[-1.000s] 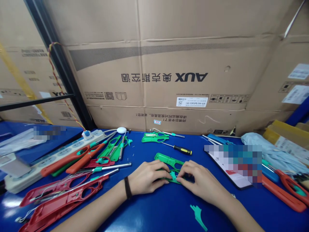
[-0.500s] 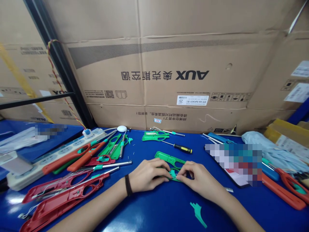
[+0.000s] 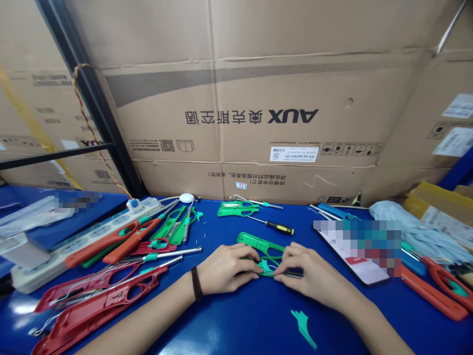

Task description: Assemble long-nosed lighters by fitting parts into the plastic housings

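My left hand [image 3: 236, 268] is closed around the left part of a green lighter casing half [image 3: 269, 273], hiding much of it. My right hand [image 3: 310, 271] pinches the casing's right end between thumb and fingers. A teal trigger piece [image 3: 264, 266] and a thin white wire show between the two hands. Part of a dark metal rod [image 3: 294, 274] is visible under my right fingers. Just behind lies a second green casing half [image 3: 254, 241], open side up, with a finger loop. A loose teal trigger [image 3: 303, 328] lies on the table nearer to me.
A screwdriver [image 3: 280, 227] and an opened green lighter [image 3: 238, 208] lie farther back. On the left are red lighter casings [image 3: 99, 308], orange lighters [image 3: 131, 241] and a power strip [image 3: 88, 236]. A phone [image 3: 364, 266] and another orange lighter [image 3: 432, 292] lie to the right.
My right fingers have shifted slightly and spread, exposing the rod beneath them. The metal end that showed beyond my right wrist is now out of sight. My left hand stays nearly still.
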Demonstrator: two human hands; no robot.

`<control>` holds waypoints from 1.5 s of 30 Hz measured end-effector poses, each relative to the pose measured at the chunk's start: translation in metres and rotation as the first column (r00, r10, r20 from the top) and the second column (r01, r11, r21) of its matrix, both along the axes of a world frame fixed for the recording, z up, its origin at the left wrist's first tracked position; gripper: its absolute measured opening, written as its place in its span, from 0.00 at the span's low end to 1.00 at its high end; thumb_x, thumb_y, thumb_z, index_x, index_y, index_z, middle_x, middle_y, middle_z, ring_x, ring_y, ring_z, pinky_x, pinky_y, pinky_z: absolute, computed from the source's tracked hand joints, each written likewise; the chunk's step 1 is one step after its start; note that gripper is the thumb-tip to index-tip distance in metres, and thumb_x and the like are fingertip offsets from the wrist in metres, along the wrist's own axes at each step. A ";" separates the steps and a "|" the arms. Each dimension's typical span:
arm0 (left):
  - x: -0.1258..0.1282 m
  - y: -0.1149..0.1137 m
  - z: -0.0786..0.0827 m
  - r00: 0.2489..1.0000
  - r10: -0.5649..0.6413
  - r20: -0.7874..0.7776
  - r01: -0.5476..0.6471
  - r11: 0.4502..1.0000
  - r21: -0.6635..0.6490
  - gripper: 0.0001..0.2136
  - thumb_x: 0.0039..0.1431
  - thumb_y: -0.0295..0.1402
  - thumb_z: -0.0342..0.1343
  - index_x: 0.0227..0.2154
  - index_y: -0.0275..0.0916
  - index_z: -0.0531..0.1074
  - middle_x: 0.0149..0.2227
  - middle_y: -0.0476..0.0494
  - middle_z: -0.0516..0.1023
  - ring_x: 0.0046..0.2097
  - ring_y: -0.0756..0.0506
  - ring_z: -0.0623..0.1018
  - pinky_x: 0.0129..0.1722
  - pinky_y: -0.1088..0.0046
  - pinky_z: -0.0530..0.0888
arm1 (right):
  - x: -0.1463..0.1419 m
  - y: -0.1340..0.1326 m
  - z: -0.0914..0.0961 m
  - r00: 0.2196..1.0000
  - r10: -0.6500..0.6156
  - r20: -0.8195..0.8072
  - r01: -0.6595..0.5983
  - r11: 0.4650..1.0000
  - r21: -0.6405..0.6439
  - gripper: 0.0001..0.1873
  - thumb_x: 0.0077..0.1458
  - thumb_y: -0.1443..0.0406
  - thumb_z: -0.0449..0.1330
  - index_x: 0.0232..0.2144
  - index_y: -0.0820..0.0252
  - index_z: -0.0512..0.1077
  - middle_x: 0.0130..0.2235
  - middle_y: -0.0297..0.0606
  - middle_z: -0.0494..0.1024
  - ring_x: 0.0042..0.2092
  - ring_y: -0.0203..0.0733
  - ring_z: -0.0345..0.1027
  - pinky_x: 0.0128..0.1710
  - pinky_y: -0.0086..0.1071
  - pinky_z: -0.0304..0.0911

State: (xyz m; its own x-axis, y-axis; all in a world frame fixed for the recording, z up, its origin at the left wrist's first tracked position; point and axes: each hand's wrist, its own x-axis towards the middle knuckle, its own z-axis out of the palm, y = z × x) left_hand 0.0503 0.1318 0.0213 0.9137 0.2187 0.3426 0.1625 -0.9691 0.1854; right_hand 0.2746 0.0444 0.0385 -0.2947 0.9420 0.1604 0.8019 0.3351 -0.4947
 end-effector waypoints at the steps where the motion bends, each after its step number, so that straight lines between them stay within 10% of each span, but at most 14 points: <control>1: 0.000 0.000 0.000 1.000 0.000 0.010 0.000 1.000 -0.008 0.09 0.64 0.35 0.50 0.41 0.43 0.74 0.43 0.46 0.75 0.43 0.48 0.75 0.42 0.75 0.72 | -0.001 0.000 0.000 1.000 -0.002 0.012 0.001 1.000 0.003 0.04 0.53 0.65 0.62 0.31 0.50 0.78 0.31 0.32 0.73 0.38 0.40 0.67 0.38 0.31 0.61; 45: 0.000 -0.003 -0.004 0.998 -0.015 0.053 0.011 0.998 0.067 0.08 0.63 0.33 0.51 0.42 0.45 0.74 0.43 0.48 0.76 0.40 0.49 0.77 0.39 0.76 0.74 | -0.004 -0.002 -0.001 0.998 -0.067 -0.019 0.066 0.998 -0.008 0.03 0.50 0.65 0.63 0.26 0.52 0.77 0.31 0.31 0.72 0.39 0.39 0.66 0.37 0.29 0.58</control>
State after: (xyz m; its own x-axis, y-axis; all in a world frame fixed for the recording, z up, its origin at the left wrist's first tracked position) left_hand 0.0499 0.1293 0.0168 0.8963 0.1819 0.4045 0.1414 -0.9816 0.1283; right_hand 0.2709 0.0425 0.0378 -0.2283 0.9606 0.1583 0.8128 0.2776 -0.5122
